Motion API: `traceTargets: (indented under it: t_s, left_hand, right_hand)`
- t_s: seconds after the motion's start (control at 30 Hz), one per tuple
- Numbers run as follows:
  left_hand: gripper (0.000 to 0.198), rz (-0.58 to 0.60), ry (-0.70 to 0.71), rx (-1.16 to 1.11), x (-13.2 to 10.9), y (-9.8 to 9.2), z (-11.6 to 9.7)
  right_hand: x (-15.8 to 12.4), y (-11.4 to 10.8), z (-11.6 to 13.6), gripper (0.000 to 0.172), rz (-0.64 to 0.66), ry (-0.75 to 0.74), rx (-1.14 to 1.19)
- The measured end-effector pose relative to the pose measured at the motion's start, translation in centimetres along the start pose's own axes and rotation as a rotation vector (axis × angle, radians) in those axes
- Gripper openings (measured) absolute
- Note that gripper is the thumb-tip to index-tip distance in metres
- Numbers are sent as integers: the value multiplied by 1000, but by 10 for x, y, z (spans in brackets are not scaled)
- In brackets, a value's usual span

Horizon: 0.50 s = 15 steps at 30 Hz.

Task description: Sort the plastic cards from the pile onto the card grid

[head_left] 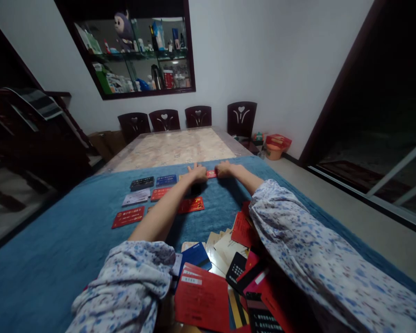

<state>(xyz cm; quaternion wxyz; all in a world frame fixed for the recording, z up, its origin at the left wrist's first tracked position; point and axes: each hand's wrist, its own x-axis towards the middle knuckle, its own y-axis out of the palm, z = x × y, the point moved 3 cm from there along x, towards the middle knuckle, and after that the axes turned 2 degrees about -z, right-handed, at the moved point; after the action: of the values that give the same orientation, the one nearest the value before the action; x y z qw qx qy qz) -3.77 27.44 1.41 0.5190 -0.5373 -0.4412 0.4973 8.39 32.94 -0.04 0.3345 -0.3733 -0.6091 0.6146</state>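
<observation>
when read from the near edge outward, starts with a loose heap of cards (208, 296), red, black, blue and cream, overlapping on the blue cloth (55, 259) between two flowered sleeves. further out, laid flat and apart in rough rows: a long red card (128, 216), a second red one (191, 204), a white card (136, 198), a dark card (142, 183), a blue card (166, 180). beyond those, at full reach, left hand (196, 172) palm down with fingers spread flat, gripping nothing that shows. just beside it, right hand (223, 169) touching a small red card (211, 174) that lies between the two hands; too small to tell whether pinched or merely pressed. looks like squaring that card into the far row. would call for flat fingertips and a straight lift off, leaving neighbours undisturbed. past the cloth, bare marbled table top (173, 148), then dark chairs (241, 118).
</observation>
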Motion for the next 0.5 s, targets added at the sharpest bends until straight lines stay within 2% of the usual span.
traceTargets:
  t_s: [0.27,0.5]
  left_hand:
    - [48,31,-37,32,8,5,-3]
    - [43,-44,12,59,-8,-5,-6]
  right_hand:
    - [-5,-6,3,34,75,45,-13]
    - [-31,-19,-2,54,5,28,13]
